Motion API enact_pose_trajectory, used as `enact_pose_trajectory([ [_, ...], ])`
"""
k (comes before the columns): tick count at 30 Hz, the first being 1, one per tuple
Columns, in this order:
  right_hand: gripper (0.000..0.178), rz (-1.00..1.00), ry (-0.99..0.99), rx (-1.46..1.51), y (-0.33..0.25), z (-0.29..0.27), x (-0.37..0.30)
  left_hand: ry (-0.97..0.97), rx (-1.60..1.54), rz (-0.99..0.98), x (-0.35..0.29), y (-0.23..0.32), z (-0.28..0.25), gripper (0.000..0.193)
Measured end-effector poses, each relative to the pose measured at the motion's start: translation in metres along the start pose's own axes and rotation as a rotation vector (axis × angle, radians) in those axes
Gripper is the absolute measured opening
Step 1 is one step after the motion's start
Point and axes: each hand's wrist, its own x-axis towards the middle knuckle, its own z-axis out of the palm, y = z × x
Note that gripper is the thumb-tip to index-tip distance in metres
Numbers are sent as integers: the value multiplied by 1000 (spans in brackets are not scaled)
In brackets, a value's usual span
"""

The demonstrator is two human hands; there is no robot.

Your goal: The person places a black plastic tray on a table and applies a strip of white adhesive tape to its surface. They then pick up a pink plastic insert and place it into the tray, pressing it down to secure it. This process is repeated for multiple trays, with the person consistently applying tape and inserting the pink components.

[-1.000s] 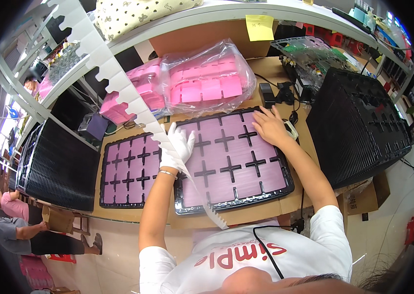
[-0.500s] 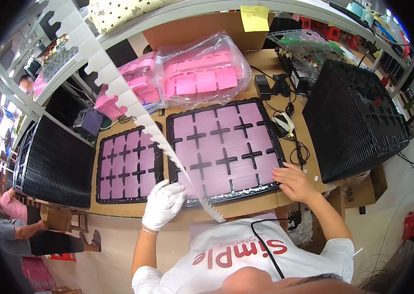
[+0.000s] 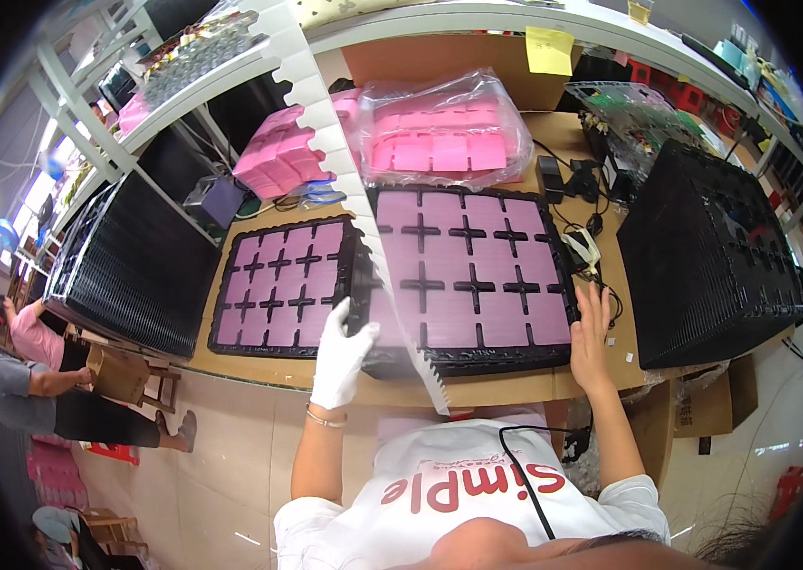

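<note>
A black tray (image 3: 474, 285) holding pink-purple sheets with black cross-shaped dividers lies on the cardboard-covered bench before me. My left hand (image 3: 343, 353), in a white glove, is at its near left corner, thumb apart from the fingers. At the tray's right edge is my bare right hand (image 3: 592, 332), fingers stretched and spread along the side. Neither hand grips anything visible. Left of this tray lies a smaller-looking tray (image 3: 274, 302) with the same pink sheets and dividers. A pale notched strip (image 3: 344, 180) cuts across the view and hides part of the larger tray.
Tall stacks of black trays stand at left (image 3: 140, 266) and right (image 3: 706, 266). Behind are pink pieces in a clear plastic bag (image 3: 444, 133), bare pink pieces (image 3: 280, 157), cables (image 3: 584, 214) and circuit boards (image 3: 644, 109). Two people (image 3: 36, 380) are at the left.
The view has shifted, so the bench appears further right. My left hand has opened from curled fingers, and my right hand has moved up along the tray's right side with fingers more upright.
</note>
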Motion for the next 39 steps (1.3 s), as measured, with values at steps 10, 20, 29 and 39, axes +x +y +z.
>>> enact_pose_trajectory([
  [10,56,3,149,79,-6,-35,-1,573,36,236,78,23,-239,47],
  [20,58,-2,70,127,-20,-24,3,760,1172,-206,116,-66,-348,59],
  [29,60,-73,25,189,-42,-11,13,-168,1418,450,53,-46,-66,58],
  [39,34,-155,5,353,-66,1,27,-45,859,358,32,-13,-41,35],
])
